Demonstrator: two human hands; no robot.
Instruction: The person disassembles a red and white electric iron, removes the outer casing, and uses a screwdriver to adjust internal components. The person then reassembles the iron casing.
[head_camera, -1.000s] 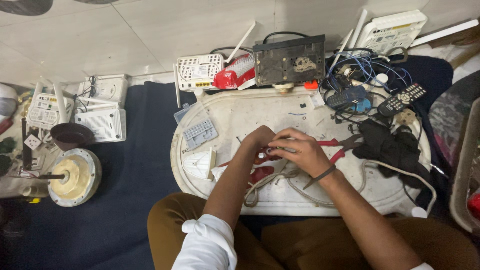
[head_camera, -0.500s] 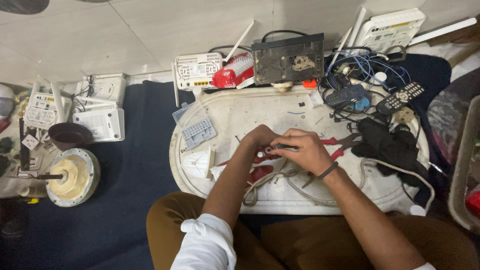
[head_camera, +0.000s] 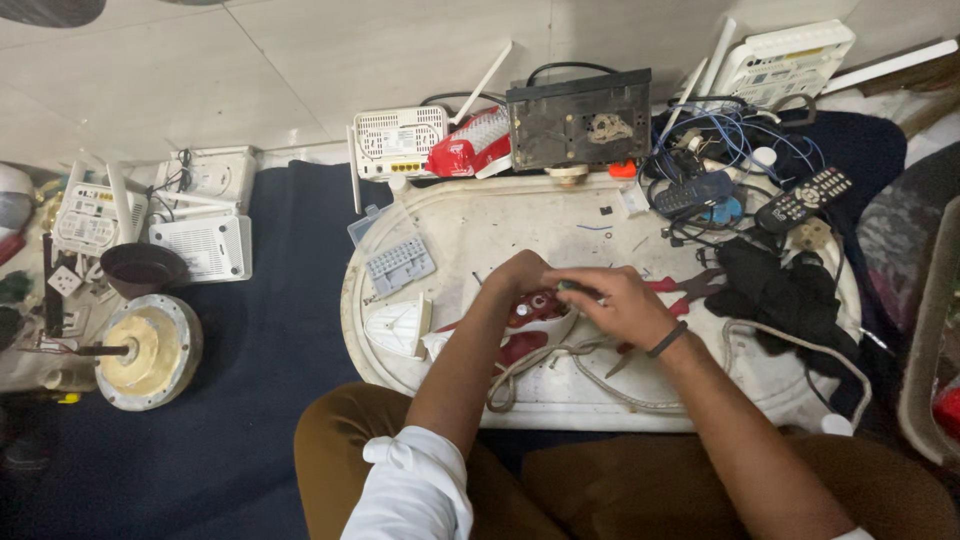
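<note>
A messy white tabletop (head_camera: 470, 225) sits on a blue mat. The left hand (head_camera: 520, 275) holds a small red gadget (head_camera: 535, 305) with its fingers curled around it. The right hand (head_camera: 615, 305) has its fingers pinching a thin tool (head_camera: 580, 291) against the gadget.

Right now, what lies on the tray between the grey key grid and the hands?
Head view: a white wedge-shaped plastic cover lies between the grey key grid and the left hand; the rest is bare tray.

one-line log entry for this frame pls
left hand: on red device | right hand: holding green-handled tool to it | surface: white oval tray | pliers: beside
</note>
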